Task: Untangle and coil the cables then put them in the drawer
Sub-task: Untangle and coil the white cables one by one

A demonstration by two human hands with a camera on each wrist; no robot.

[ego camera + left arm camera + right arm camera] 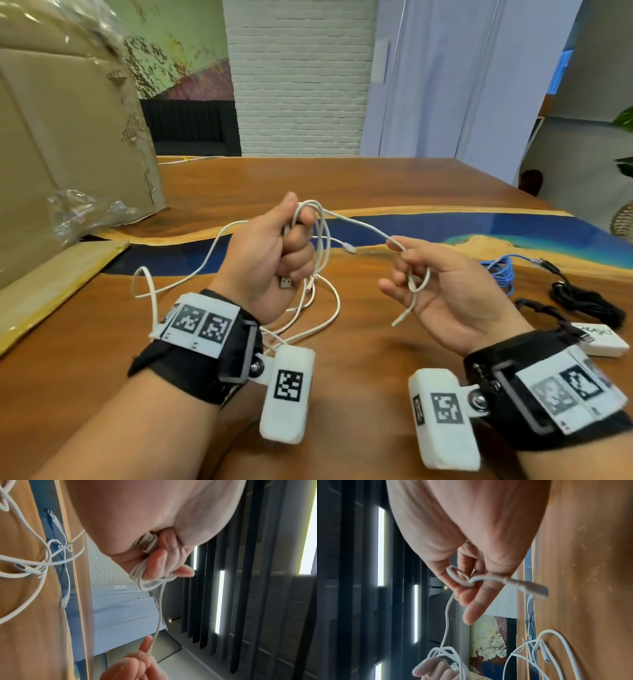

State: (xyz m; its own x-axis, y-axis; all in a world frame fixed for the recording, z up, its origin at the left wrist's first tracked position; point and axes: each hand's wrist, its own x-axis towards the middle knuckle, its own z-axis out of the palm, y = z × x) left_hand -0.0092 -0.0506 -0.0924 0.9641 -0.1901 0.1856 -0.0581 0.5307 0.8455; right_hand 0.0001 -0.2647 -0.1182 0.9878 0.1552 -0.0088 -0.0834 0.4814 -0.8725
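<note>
My left hand [284, 253] is fisted round several loops of a white cable [359, 224], held above the table; a USB plug [285, 283] pokes out under the fist. The left wrist view shows the loops [150, 578] and plug [145, 542] in my curled fingers. A strand runs right to my right hand [424, 284], which pinches it near its end, palm up. The strand makes a small loop [458, 577] around those fingers, and its connector end [530, 586] sticks out. More white cable [212, 260] trails over the table. No drawer is in view.
A blue cable [501, 270] and a black cable bundle [589, 301] lie on the wooden table [359, 342] at the right, beside a small white box [603, 339]. A big cardboard box [68, 137] stands at the left. A thin white cable with a clear plug [349, 247] lies mid-table.
</note>
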